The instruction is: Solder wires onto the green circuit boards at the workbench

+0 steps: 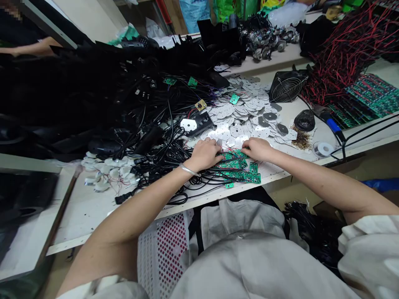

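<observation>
Both my hands rest close together at the near edge of a white workbench [87, 207]. My left hand [204, 153], with a silver bangle on its wrist, has its fingers curled down onto a cluster of small green circuit boards [241, 168] with thin red and black wires. My right hand [257, 148] is curled too, its fingertips pinching at the top of the same cluster. What each hand actually grips is hidden under the fingers. Just beyond the hands lies a spread of round silver-white discs [240, 112].
A big tangle of black cables [149, 137] and black parts fills the left. A small black fan [286, 86], a solder spool [324, 148], a blue-handled soldering iron [333, 124], red wire bundles [343, 50] and green board panels [370, 97] stand right. Another person's arm [34, 47] shows far left.
</observation>
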The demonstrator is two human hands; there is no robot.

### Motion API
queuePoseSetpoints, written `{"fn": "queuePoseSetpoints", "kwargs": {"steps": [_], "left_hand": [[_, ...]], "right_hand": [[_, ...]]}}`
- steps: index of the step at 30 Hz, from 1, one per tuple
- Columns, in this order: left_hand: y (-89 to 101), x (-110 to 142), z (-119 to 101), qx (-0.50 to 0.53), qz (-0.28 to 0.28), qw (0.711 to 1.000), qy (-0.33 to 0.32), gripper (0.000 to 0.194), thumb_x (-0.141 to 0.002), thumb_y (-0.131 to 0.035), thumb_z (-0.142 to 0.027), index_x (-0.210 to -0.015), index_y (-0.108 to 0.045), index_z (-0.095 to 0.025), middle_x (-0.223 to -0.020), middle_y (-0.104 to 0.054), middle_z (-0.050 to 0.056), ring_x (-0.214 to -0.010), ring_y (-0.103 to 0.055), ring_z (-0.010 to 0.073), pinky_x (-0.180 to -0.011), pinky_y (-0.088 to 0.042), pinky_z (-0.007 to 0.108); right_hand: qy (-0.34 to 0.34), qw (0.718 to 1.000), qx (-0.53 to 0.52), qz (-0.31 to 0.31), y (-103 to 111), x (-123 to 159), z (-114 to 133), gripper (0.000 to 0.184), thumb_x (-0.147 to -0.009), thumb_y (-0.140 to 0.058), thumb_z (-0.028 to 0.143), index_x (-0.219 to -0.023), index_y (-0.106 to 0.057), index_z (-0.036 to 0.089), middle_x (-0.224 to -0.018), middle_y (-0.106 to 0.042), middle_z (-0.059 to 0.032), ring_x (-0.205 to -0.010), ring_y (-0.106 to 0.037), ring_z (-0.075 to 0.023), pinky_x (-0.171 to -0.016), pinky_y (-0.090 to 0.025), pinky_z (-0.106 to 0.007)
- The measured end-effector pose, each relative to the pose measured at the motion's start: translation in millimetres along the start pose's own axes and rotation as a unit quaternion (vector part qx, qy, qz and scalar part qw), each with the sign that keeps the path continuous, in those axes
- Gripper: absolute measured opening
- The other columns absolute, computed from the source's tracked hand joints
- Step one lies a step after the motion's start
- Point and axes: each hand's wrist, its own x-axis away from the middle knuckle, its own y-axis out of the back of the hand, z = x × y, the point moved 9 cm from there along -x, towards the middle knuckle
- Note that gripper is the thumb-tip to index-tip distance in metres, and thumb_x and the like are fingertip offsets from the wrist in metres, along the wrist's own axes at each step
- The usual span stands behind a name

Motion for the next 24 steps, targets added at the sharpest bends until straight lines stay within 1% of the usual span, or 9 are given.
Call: {"fn": "queuePoseSetpoints", "kwargs": {"steps": [4, 10, 14, 16, 19, 20, 22, 23, 24], "left_hand": [[-4.8, -4.1, 0.8, 0.021, 0.025, 0.999, 0.0, 0.038, -0.093, -0.051, -0.047, -0.104, -0.069, -0.016, -0.108, -0.067, 0.011, -0.106, -0.055, 0.0252, -0.088, -0.038, 0.033], [-9.7, -9.8, 7.0, 0.045, 0.043, 0.998, 0.021, 0.041, -0.089, -0.053, -0.054, -0.095, -0.071, -0.017, -0.1, -0.07, 0.01, -0.097, -0.061, 0.0241, -0.084, -0.041, 0.033], [-12.5, -14.2, 6.8, 0.06, 0.039, 0.997, 0.012, 0.041, -0.09, -0.053, -0.052, -0.097, -0.07, -0.016, -0.102, -0.07, 0.012, -0.099, -0.062, 0.026, -0.085, -0.043, 0.035], [-11.6, -15.6, 6.7, 0.066, 0.034, 0.997, 0.006, 0.04, -0.09, -0.053, -0.05, -0.098, -0.071, -0.015, -0.104, -0.07, 0.014, -0.101, -0.062, 0.028, -0.086, -0.044, 0.037], [-3.0, -3.9, 2.8, 0.076, 0.029, 0.997, 0.009, 0.037, -0.091, -0.054, -0.046, -0.1, -0.071, -0.015, -0.105, -0.07, 0.015, -0.101, -0.063, 0.0294, -0.084, -0.046, 0.038], [0.3, 3.3, -0.8, 0.082, 0.031, 0.996, 0.012, 0.036, -0.091, -0.055, -0.047, -0.1, -0.072, -0.017, -0.105, -0.071, 0.013, -0.099, -0.064, 0.028, -0.082, -0.047, 0.036], [3.7, 13.9, -8.8, 0.097, 0.033, 0.995, 0.017, 0.036, -0.089, -0.057, -0.052, -0.098, -0.073, -0.021, -0.104, -0.072, 0.008, -0.098, -0.066, 0.024, -0.079, -0.047, 0.032], [3.0, 14.7, -10.2, 0.105, 0.032, 0.994, 0.023, 0.036, -0.087, -0.059, -0.055, -0.098, -0.073, -0.023, -0.104, -0.073, 0.006, -0.099, -0.066, 0.022, -0.079, -0.047, 0.03], [0.2, 12.2, -8.0, 0.114, 0.029, 0.993, 0.033, 0.037, -0.086, -0.06, -0.058, -0.098, -0.073, -0.025, -0.104, -0.073, 0.003, -0.101, -0.065, 0.0201, -0.079, -0.047, 0.028]], "right_hand": [[0.005, 1.0, 0.013, 0.005, 1.6, -3.3, 5.4, 0.03, -0.094, -0.05, 0.037, -0.104, -0.071, 0.017, -0.109, -0.068, -0.0131, -0.099, -0.063, -0.0257, -0.075, -0.042, -0.032], [0.013, 0.999, 0.033, 0.011, 3.6, -2.9, 13.3, 0.027, -0.093, -0.052, 0.034, -0.099, -0.07, 0.016, -0.106, -0.069, -0.0122, -0.098, -0.064, -0.0257, -0.078, -0.044, -0.033], [-0.014, 0.998, 0.055, 0.013, 0.2, -0.8, 16.5, 0.033, -0.096, -0.04, 0.025, -0.109, -0.066, 0.009, -0.107, -0.067, -0.0173, -0.101, -0.064, -0.0268, -0.081, -0.044, -0.034], [-0.025, 0.997, 0.067, 0.013, 2.9, -1.3, 19.4, 0.037, -0.096, -0.034, 0.021, -0.114, -0.063, 0.008, -0.112, -0.065, -0.0199, -0.104, -0.063, -0.0275, -0.083, -0.044, -0.035], [-0.007, 0.996, 0.085, 0.012, 11.1, 7.5, 32.5, 0.037, -0.094, -0.035, 0.026, -0.111, -0.065, 0.011, -0.118, -0.062, -0.0208, -0.107, -0.062, -0.0308, -0.084, -0.045, -0.039], [0.009, 0.995, 0.094, 0.01, 11.9, 13.5, 37.0, 0.037, -0.093, -0.036, 0.027, -0.108, -0.067, 0.012, -0.115, -0.063, -0.0209, -0.107, -0.062, -0.0328, -0.083, -0.046, -0.041], [0.042, 0.994, 0.101, 0.018, 1.9, 21.5, 36.0, 0.038, -0.091, -0.036, 0.028, -0.109, -0.067, 0.018, -0.11, -0.066, -0.0161, -0.105, -0.063, -0.0309, -0.082, -0.046, -0.041], [0.058, 0.993, 0.098, 0.014, -6.5, 18.9, 29.7, 0.04, -0.091, -0.035, 0.031, -0.111, -0.067, 0.019, -0.107, -0.068, -0.0147, -0.103, -0.064, -0.0308, -0.08, -0.047, -0.041], [0.065, 0.993, 0.094, 0.006, -16.0, 10.2, 19.2, 0.042, -0.09, -0.035, 0.037, -0.109, -0.069, 0.02, -0.103, -0.069, -0.0143, -0.099, -0.065, -0.0321, -0.077, -0.047, -0.042]]}}
